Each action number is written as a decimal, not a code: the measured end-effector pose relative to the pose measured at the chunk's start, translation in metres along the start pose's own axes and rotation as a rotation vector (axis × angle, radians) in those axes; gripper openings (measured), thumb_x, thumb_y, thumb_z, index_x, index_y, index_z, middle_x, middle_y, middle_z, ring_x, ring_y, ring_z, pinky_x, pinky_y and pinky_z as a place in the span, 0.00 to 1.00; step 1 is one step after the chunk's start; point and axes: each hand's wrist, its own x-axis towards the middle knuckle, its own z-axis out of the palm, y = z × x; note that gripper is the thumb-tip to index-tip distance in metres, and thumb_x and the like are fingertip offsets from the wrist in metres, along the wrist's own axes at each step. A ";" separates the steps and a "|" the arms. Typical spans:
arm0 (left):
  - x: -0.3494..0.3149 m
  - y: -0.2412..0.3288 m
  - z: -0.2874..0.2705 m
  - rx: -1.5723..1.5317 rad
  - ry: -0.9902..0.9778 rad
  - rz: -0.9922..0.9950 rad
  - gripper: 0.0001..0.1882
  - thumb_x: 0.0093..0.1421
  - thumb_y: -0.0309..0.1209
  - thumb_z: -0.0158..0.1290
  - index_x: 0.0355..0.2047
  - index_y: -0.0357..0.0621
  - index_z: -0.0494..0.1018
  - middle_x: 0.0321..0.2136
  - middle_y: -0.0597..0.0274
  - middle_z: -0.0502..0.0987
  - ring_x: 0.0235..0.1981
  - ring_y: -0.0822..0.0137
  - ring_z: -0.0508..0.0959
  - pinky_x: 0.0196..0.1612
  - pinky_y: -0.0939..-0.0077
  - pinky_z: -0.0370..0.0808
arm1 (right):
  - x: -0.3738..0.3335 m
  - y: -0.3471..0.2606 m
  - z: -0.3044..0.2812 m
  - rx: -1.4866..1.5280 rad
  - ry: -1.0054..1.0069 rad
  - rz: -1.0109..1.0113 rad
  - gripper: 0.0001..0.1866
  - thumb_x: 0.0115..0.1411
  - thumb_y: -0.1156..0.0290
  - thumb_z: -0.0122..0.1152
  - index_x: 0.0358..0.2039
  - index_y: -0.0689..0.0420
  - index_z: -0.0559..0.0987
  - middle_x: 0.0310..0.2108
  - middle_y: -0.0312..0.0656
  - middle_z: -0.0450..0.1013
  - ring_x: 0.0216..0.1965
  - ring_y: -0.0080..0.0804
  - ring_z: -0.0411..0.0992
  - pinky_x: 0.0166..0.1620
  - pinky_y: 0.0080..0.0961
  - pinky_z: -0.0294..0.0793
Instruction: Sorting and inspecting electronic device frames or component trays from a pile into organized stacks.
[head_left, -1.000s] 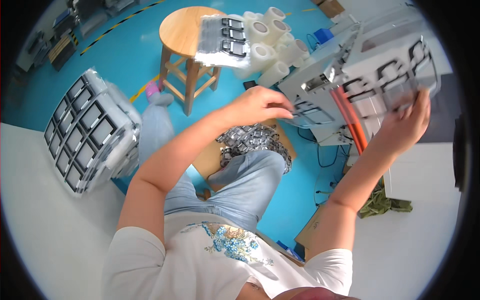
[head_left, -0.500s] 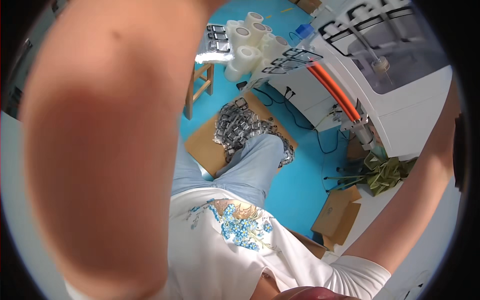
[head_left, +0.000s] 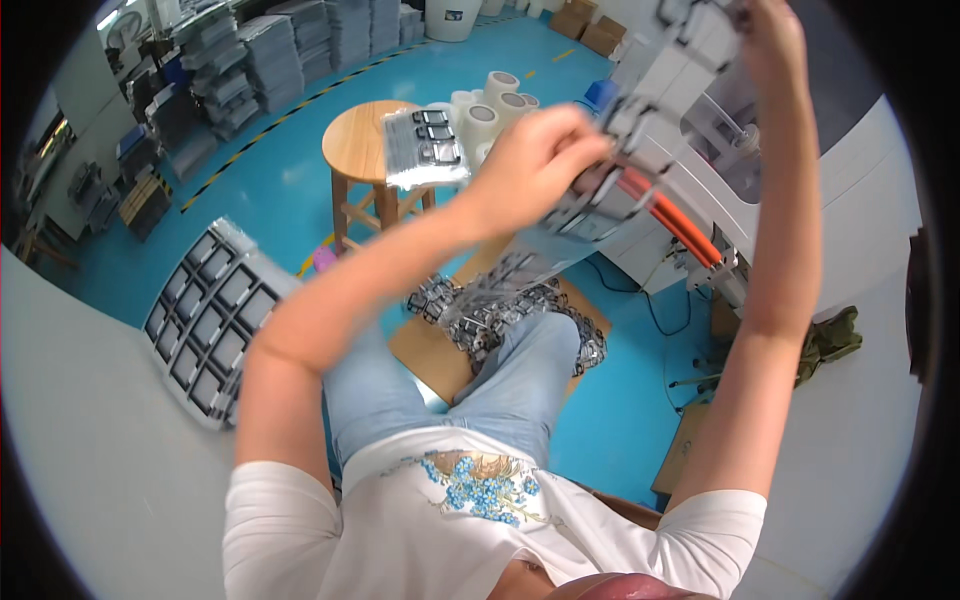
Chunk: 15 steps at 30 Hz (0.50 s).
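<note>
My left hand (head_left: 545, 165) is in front of the white machine, its fingers closed on a clear plastic sheet with black rectangular frames (head_left: 632, 125). Motion smears part of that sheet. Higher up at the right, my right hand (head_left: 778, 45) is raised, fingers curled at the upper end of framed clear film (head_left: 690, 35); the fingertips are blurred and partly cut off by the dark rim. From below my left hand a strip of clear film (head_left: 500, 290) hangs over a heap of discarded clear film with black frames (head_left: 520, 315) on the floor.
A white machine (head_left: 640, 265) with an orange tube (head_left: 685, 228) stands at the right. Behind my left hand are a wooden stool (head_left: 355, 140) bearing framed sheets (head_left: 425, 150) and several film rolls (head_left: 480, 125). Framed sheets (head_left: 205, 310) lie at left; cardboard (head_left: 430, 355) covers floor near my legs.
My left arm, which filled the left side, has swung down and right, uncovering the stool and left-hand sheets. My right arm has come inward, bringing its hand into view. The framed film has shifted.
</note>
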 end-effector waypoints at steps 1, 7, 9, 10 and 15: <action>-0.018 -0.014 0.002 -0.036 -0.006 -0.120 0.07 0.67 0.29 0.51 0.36 0.36 0.73 0.29 0.63 0.80 0.29 0.79 0.78 0.32 0.82 0.74 | 0.001 0.033 0.002 0.220 -0.037 -0.009 0.08 0.64 0.65 0.62 0.29 0.52 0.78 0.21 0.27 0.72 0.19 0.13 0.64 0.22 0.12 0.58; -0.072 -0.069 -0.011 -0.258 0.296 -0.279 0.18 0.67 0.28 0.52 0.57 0.38 0.67 0.33 0.60 0.81 0.33 0.77 0.80 0.31 0.83 0.75 | -0.062 0.144 0.087 0.257 -0.282 0.094 0.11 0.63 0.59 0.64 0.34 0.54 0.82 0.22 0.22 0.72 0.19 0.06 0.58 0.21 0.10 0.49; -0.085 -0.097 -0.022 -0.185 0.326 -0.360 0.15 0.67 0.27 0.52 0.53 0.37 0.71 0.33 0.61 0.81 0.33 0.78 0.80 0.32 0.83 0.75 | -0.083 0.172 0.113 0.214 -0.340 0.183 0.13 0.63 0.58 0.64 0.31 0.55 0.82 0.23 0.25 0.73 0.21 0.08 0.60 0.24 0.11 0.56; -0.089 -0.109 -0.024 -0.176 0.354 -0.469 0.11 0.66 0.26 0.53 0.48 0.36 0.74 0.31 0.62 0.81 0.33 0.78 0.80 0.34 0.83 0.76 | -0.091 0.191 0.124 0.201 -0.345 0.217 0.13 0.63 0.59 0.64 0.31 0.57 0.81 0.24 0.26 0.74 0.22 0.09 0.61 0.25 0.11 0.57; -0.112 -0.187 -0.034 -0.041 0.399 -0.481 0.08 0.66 0.25 0.54 0.42 0.35 0.72 0.33 0.63 0.79 0.35 0.77 0.79 0.39 0.83 0.76 | -0.121 0.288 0.176 0.291 -0.381 0.513 0.13 0.64 0.62 0.64 0.34 0.60 0.79 0.29 0.31 0.76 0.27 0.14 0.69 0.31 0.12 0.67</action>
